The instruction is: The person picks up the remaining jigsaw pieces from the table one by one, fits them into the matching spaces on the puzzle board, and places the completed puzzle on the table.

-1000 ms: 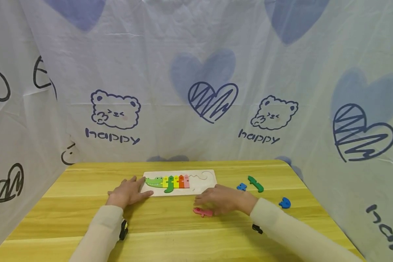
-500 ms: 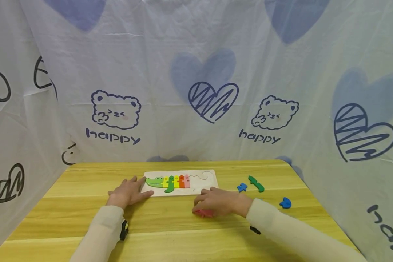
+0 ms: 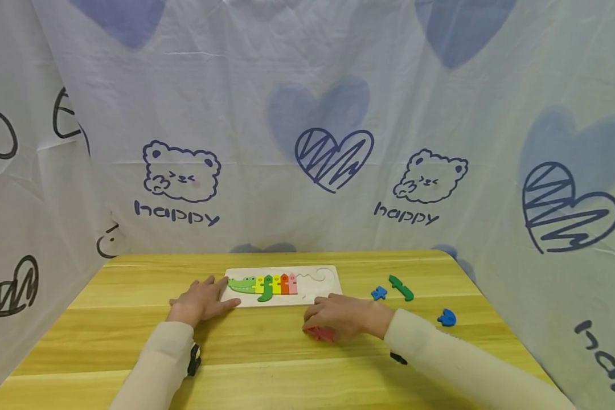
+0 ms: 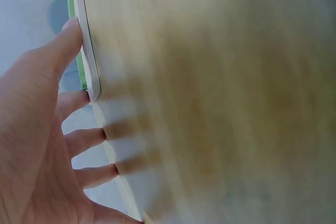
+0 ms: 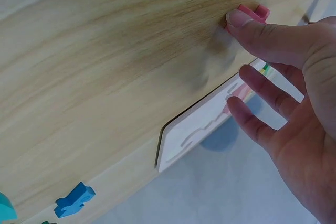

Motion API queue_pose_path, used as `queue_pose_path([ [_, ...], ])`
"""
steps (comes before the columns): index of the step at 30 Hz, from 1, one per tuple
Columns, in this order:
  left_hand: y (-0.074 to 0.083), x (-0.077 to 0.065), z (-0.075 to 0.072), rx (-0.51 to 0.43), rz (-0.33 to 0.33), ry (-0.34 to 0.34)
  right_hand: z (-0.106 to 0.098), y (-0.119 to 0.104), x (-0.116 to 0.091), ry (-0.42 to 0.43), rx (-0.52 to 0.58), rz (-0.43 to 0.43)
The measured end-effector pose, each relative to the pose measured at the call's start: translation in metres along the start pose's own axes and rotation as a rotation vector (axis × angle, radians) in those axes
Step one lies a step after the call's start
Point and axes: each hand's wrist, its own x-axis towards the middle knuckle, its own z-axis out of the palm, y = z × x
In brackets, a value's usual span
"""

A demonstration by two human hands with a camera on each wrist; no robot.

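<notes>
The white wooden puzzle board (image 3: pixel 287 302) lies near the far side of the table, holding a crocodile's green head (image 3: pixel 242 285) and yellow, green, orange and pink body pieces. Its right part is bare, with an outline of a curled tail. My left hand (image 3: pixel 199 300) rests at the board's left end, thumb on the front edge and fingers spread; the left wrist view shows the thumb (image 4: pixel 72 32) against the rim. In front of the board, my right hand (image 3: pixel 345 315) pinches a pinkish-red puzzle piece (image 3: pixel 319 333), also seen under the thumb in the right wrist view. Its far side is hidden.
Right of the board lie a small blue puzzle piece (image 3: pixel 378 293), a long green piece (image 3: pixel 401 288) and a rounded blue piece (image 3: pixel 446 318). The wood-grain table (image 3: pixel 266 370) ends at a white printed curtain (image 3: pixel 256 171) behind and at both sides.
The right hand has come down over the pinkish-red piece and taken hold of it; the piece has tilted a little. The left hand and board have stayed put.
</notes>
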Motion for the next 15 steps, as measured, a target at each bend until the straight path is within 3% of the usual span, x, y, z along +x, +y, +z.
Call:
queue_pose_path([
  [15,-0.0009,0.0011,0.0005,-0.007,-0.003,-0.004,0.0004,0.0019,-0.001,-0.001,0.059,-0.022],
])
